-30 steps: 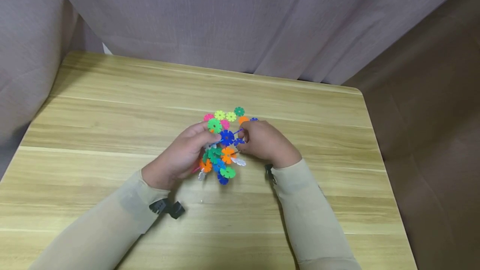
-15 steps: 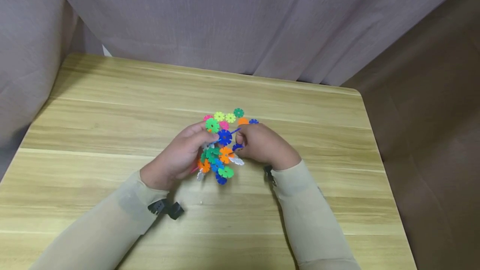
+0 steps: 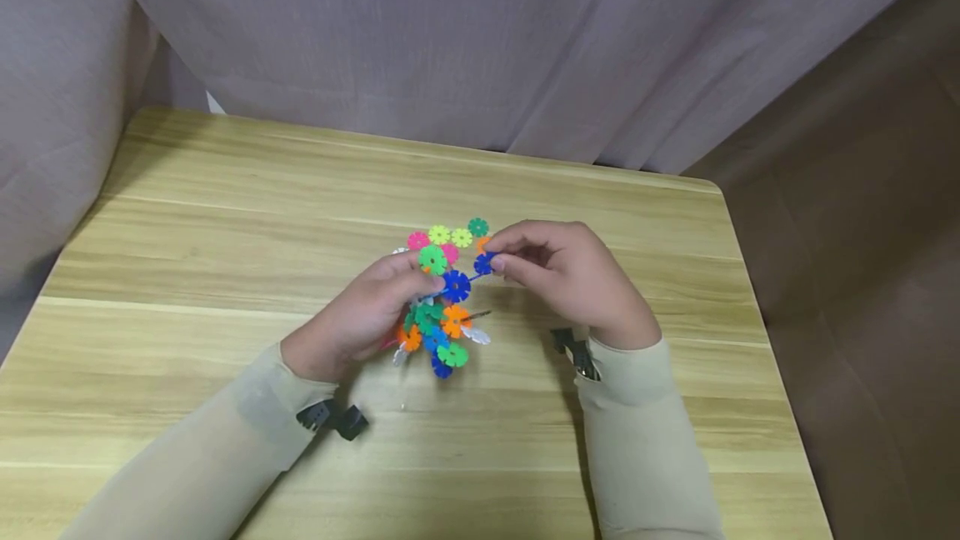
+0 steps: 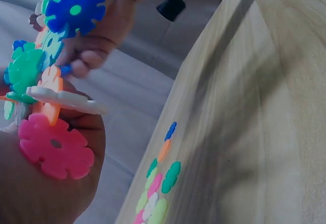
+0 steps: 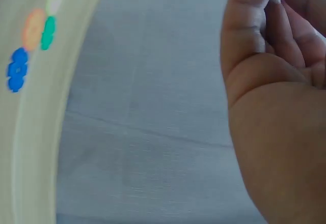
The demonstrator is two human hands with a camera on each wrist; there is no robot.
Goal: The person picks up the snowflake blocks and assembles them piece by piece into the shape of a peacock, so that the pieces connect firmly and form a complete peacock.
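My left hand [image 3: 408,283] grips a cluster of interlocked snowflake discs [image 3: 438,319] in blue, green, orange, white and pink, held just above the wooden table [image 3: 225,215]. In the left wrist view the cluster [image 4: 48,81] fills the left side, with a blue disc [image 4: 75,7] on top and a pink disc [image 4: 56,145] lowest. My right hand [image 3: 497,260] pinches a small blue disc [image 3: 483,263] at the cluster's upper right edge; whether that disc is joined to the cluster I cannot tell. The right wrist view shows only my right hand's palm [image 5: 277,107] and curled fingers.
Several loose discs [image 3: 450,235] in pink, yellow, green and orange lie on the table just behind the cluster, also seen as loose discs [image 4: 158,188] and loose discs [image 5: 30,46]. Grey curtain [image 3: 480,40] hangs behind the table. The table's right edge [image 3: 757,307] drops to a brown floor.
My right hand has lifted off the cluster's right side and shifted up and to the right, now pinching a blue disc at its fingertips. The left hand and cluster have barely moved.
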